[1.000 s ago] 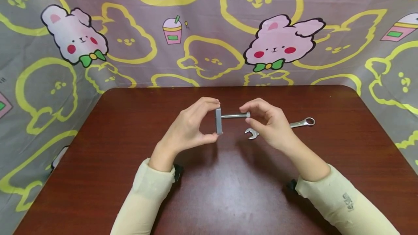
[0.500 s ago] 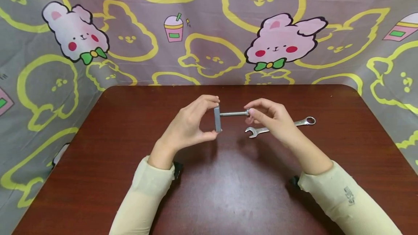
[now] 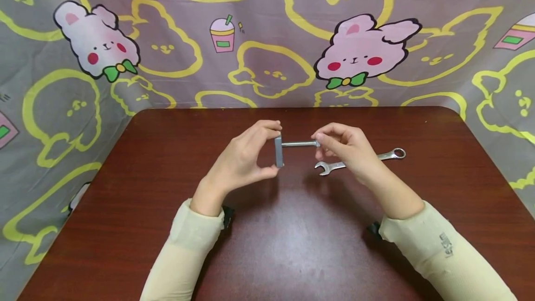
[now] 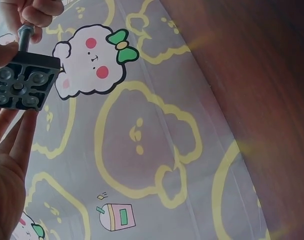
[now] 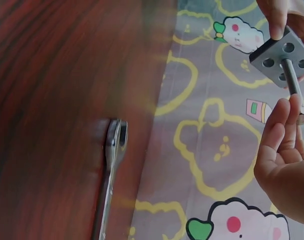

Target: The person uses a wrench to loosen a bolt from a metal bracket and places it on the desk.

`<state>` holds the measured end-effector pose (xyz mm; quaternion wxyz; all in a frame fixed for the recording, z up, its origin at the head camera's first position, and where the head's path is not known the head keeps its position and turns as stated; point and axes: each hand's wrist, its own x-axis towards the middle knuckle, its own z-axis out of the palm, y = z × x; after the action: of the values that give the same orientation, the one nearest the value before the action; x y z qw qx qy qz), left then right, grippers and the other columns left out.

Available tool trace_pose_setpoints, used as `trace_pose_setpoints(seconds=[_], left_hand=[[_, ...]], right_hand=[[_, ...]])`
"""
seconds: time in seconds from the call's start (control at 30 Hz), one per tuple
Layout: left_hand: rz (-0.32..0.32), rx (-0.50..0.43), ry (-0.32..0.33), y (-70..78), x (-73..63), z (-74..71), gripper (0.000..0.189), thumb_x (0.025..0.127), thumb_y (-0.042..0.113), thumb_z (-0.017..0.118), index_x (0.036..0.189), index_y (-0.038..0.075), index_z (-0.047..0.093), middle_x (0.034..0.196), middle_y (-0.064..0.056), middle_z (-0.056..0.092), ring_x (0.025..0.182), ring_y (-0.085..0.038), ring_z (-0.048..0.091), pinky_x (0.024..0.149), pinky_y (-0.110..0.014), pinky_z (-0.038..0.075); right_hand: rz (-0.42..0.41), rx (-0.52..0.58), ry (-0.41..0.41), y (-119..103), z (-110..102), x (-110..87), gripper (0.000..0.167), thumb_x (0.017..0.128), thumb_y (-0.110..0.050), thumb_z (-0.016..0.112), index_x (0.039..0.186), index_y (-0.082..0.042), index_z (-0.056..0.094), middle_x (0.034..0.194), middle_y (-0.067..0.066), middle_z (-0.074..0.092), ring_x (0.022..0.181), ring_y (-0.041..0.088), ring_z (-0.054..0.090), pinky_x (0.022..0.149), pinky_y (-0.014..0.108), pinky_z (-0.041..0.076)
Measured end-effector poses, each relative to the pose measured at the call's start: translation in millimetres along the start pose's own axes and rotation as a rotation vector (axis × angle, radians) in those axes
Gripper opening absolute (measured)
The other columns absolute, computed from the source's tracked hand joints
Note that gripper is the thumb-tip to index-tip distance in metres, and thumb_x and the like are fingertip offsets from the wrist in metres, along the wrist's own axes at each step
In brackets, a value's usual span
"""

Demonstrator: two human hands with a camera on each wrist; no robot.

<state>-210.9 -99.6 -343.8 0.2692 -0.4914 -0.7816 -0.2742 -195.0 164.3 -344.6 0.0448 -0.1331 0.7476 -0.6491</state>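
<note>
My left hand [image 3: 242,157] grips a grey square plate [image 3: 278,151] by its edges, thumb below and fingers above, holding it upright over the table. Four corner holes show on the plate's face [image 5: 268,62] in the right wrist view; its ribbed back [image 4: 19,87] faces the left wrist camera. From the plate's middle a long metal bolt [image 3: 298,144] sticks out sideways. At its head, my right hand [image 3: 349,152] pinches the bolt between thumb and fingers. Behind and below that hand, a combination wrench [image 3: 390,154] lies on the table, its middle hidden by the hand.
The dark red-brown table [image 3: 267,245] spreads under both forearms. A cartoon-printed curtain [image 3: 267,36] hangs behind it and along both sides.
My right thumb and fingers have shifted their hold round the bolt's head. The left hand keeps its grip on the plate, and the wrench lies where it was.
</note>
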Motion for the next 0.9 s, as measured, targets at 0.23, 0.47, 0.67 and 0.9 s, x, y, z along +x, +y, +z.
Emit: trace_pose_setpoints(seconds=[0.23, 0.47, 0.67, 0.9], left_hand=[[-0.007, 0.006, -0.004, -0.8, -0.6, -0.7, 0.057, 0.065, 0.005, 0.081, 0.114, -0.002, 0.053, 0.124, -0.017, 0.059, 0.121, -0.026, 0.060, 0.094, -0.033, 0.055], [-0.030, 0.008, -0.001, -3.2, -0.7, -0.9, 0.060, 0.065, 0.007, 0.082, 0.116, -0.002, 0.053, 0.125, -0.017, 0.059, 0.117, -0.026, 0.062, 0.089, -0.034, 0.057], [-0.060, -0.043, -0.003, -5.9, -0.8, 0.4, 0.065, 0.066, 0.014, 0.083, 0.121, -0.002, 0.053, 0.124, -0.014, 0.058, 0.113, -0.023, 0.062, 0.091, -0.034, 0.056], [-0.078, -0.071, 0.008, -6.0, -0.7, 2.4, 0.067, 0.065, 0.017, 0.085, 0.121, -0.002, 0.053, 0.122, -0.013, 0.059, 0.112, -0.022, 0.062, 0.093, -0.034, 0.055]], right_hand=[[0.097, 0.137, 0.001, -3.7, 4.5, -0.4, 0.016, 0.096, -0.010, 0.062, 0.110, -0.004, 0.066, 0.080, -0.004, 0.072, 0.073, 0.010, 0.072, 0.075, 0.024, 0.060], [0.056, 0.200, 0.022, -2.1, 10.1, -2.8, 0.019, 0.094, -0.003, 0.062, 0.108, -0.014, 0.067, 0.087, -0.002, 0.070, 0.073, 0.010, 0.072, 0.075, 0.023, 0.060], [-0.118, 0.182, 0.027, 3.0, 14.1, -4.7, 0.030, 0.088, 0.013, 0.058, 0.100, -0.013, 0.067, 0.098, -0.003, 0.066, 0.082, 0.008, 0.072, 0.076, 0.019, 0.058], [-0.193, 0.253, 0.051, 5.4, 18.0, -4.8, 0.027, 0.088, 0.014, 0.058, 0.094, -0.011, 0.069, 0.102, 0.001, 0.062, 0.080, 0.010, 0.070, 0.080, 0.024, 0.059]])
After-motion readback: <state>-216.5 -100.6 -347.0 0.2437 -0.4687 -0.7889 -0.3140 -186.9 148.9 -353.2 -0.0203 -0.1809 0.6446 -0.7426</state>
